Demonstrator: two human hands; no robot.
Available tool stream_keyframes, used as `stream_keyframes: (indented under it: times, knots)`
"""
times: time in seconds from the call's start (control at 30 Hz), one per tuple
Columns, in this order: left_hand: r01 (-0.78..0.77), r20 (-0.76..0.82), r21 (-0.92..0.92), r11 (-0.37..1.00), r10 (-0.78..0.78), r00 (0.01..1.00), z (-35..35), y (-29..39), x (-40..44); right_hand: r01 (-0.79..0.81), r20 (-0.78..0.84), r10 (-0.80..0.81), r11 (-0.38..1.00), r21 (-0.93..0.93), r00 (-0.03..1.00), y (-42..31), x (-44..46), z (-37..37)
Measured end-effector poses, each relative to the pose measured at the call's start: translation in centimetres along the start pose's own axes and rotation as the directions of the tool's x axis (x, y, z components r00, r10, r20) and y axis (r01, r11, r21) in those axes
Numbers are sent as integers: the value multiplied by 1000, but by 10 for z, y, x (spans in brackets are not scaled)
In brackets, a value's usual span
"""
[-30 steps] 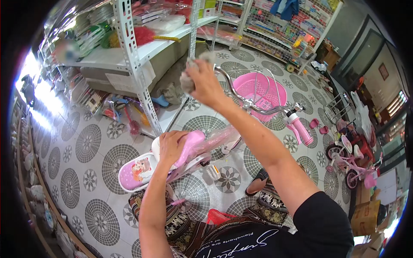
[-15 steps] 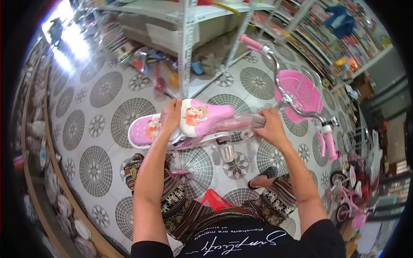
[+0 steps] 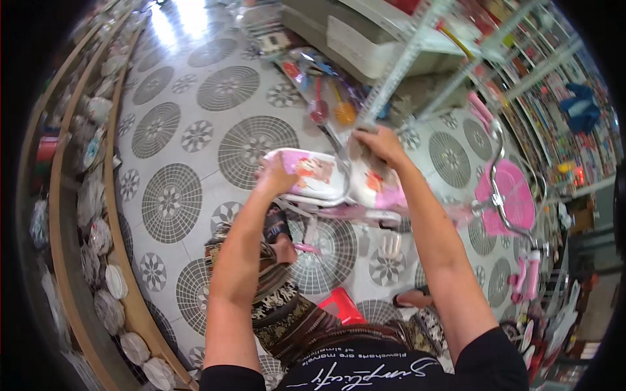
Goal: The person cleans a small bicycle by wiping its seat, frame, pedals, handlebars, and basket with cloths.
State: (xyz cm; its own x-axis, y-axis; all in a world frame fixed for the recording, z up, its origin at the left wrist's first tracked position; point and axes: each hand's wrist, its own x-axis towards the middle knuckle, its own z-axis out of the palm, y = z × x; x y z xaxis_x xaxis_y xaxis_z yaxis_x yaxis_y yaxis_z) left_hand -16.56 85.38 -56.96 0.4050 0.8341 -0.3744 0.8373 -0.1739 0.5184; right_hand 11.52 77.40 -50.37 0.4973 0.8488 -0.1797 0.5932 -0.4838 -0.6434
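A pink and white children's bicycle stands across in front of me. My left hand (image 3: 278,176) is closed round the outer end of its padded rear seat (image 3: 319,174), which has a cartoon print. My right hand (image 3: 381,144) is at the back of the saddle (image 3: 385,192), fingers closed on a greyish cloth (image 3: 366,142), partly hidden and blurred. My right forearm covers part of the saddle. Further right are the chrome handlebar (image 3: 499,195) with pink grips and the pink front basket (image 3: 508,195). A pedal (image 3: 391,246) hangs below the frame.
A metal shelf post (image 3: 401,68) rises just beyond the bicycle. Packaged toys (image 3: 319,107) lie on the floor beside it. A wooden shelf (image 3: 120,260) with wrapped goods runs along the left. Between my legs is a red plastic object (image 3: 342,306).
My left hand has moved from the front of the rear seat to its outer end. My right hand has brought the cloth from the frame back to the saddle. The view has swung left.
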Motion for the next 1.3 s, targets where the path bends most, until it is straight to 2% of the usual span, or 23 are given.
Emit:
stream_keyframes:
  times: [0.03, 0.1, 0.13, 0.17, 0.2, 0.23, 0.27, 0.33, 0.43, 0.53, 0.63, 0.7, 0.73, 0.8, 0.87, 0.93, 0.97, 1.0, 1.07, 1.17, 1.2, 1.27, 1.3]
  knots:
    - [36, -10, 35, 999, -36, 999, 3, 1, 3, 119, 83, -117, 993, -15, 990, -33, -9, 7]
    - [-74, 26, -66, 995, 76, 997, 0, -18, 23, 290, 132, -303, 950, 114, 944, -66, -8, 56]
    - [-100, 3, -146, 984, 101, 995, -10, -20, 24, 387, 16, -387, 922, 28, 922, -72, -5, 90]
    - [-145, -138, -245, 958, 114, 984, -29, -12, 6, 408, -30, -413, 908, -95, 910, -87, -17, 114]
    - [-179, -171, -280, 943, 135, 976, -36, -15, 8, 346, 46, -343, 922, -172, 938, -97, -27, 136]
    - [-125, -62, -382, 915, 110, 992, -59, -9, -13, 375, -1, -389, 890, -260, 921, -101, -45, 149]
    - [-196, -115, -365, 910, 164, 980, -51, -17, -2, 381, -44, -422, 856, -349, 906, -102, -64, 160]
    - [-198, -93, -333, 922, 176, 980, -46, -22, -1, 513, -185, -543, 837, -189, 819, -94, -89, 163]
    - [-207, 7, -195, 959, 212, 977, -25, -14, -1, 595, -134, -656, 738, -318, 742, -63, -131, 149]
    - [-201, -159, 63, 977, 209, 965, 7, 8, -20, 711, -58, -768, 616, -338, 638, -1, -173, 138]
    - [-307, -310, 193, 932, 354, 882, 42, 24, -27, 437, -5, -438, 898, -41, 899, 65, -213, 124]
    - [-359, -309, 316, 878, 453, 836, 72, 40, -35, 324, -156, -341, 937, -127, 927, 108, -225, 112]
    - [-375, -281, 395, 839, 499, 820, 87, 44, -32, 181, -185, -213, 968, -174, 959, 125, -233, 107]
    - [-487, -366, 471, 736, 665, 651, 101, 51, -50, 89, -283, -120, 989, -120, 952, 143, -246, 86]
    - [-526, -150, 506, 684, 670, 727, 96, 69, -72, -61, -320, 53, 998, -13, 946, 154, -258, 63]
    - [-623, -53, 451, 639, 716, 696, 91, 80, -78, -273, -399, 344, 935, 225, 850, 183, -263, 55]
    - [-661, -14, 426, 618, 735, 678, 87, 80, -77, -321, -443, 514, 839, 440, 735, 247, -254, 84]
    - [-648, -51, 370, 666, 711, 701, 86, 77, -70, -238, -372, 568, 728, 642, 734, 251, -254, 76]
    - [-614, -121, 253, 748, 654, 747, 83, 71, -55, -43, -216, 614, 379, 925, 759, 246, -254, 58]
    - [-492, -136, 494, 717, 623, 770, 80, 73, -61, -69, -17, 542, 137, 988, 840, 251, -238, 69]
    - [-486, -140, 500, 717, 621, 772, 83, 73, -60, -101, 63, 487, 51, 994, 871, 246, -233, 74]
    - [-468, -155, 518, 716, 616, 772, 86, 72, -55, -114, 74, 450, 62, 992, 890, 215, -229, 82]
    - [-458, -158, 516, 724, 605, 780, 87, 73, -55, -178, 69, 435, 214, 960, 898, 208, -231, 88]
